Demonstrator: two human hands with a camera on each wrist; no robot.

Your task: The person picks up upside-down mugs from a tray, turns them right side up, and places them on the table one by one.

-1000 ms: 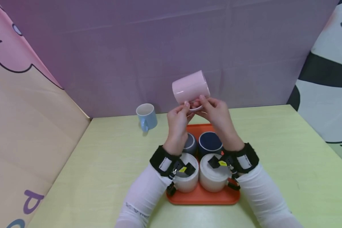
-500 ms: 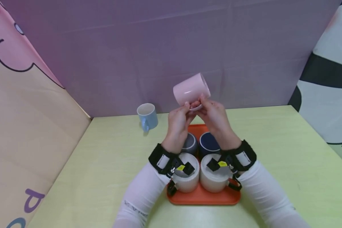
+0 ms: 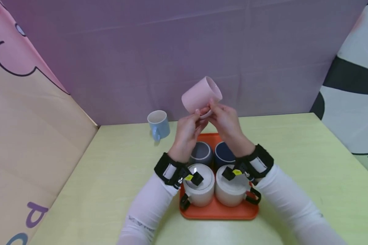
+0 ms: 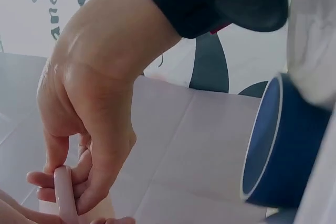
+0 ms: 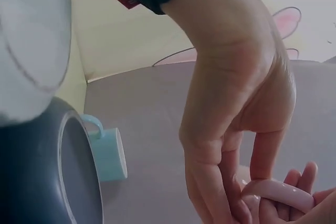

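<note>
Both hands, left [image 3: 188, 131] and right [image 3: 225, 124], pinch our pink mug [image 3: 201, 94] by its handle, tilted above the orange tray [image 3: 220, 212]. One blue mug [image 3: 158, 125] stands on the table; four remain trayed.

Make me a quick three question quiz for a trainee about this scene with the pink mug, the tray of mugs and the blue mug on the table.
1. True or false: both hands hold the pink mug by its handle.
2. How many mugs sit on the orange tray? A) two B) four C) six
3. Fill in: the light blue mug stands on the green ____.

Key:
1. True: left hand and right hand pinch the handle.
2. B.
3. Table.
</note>
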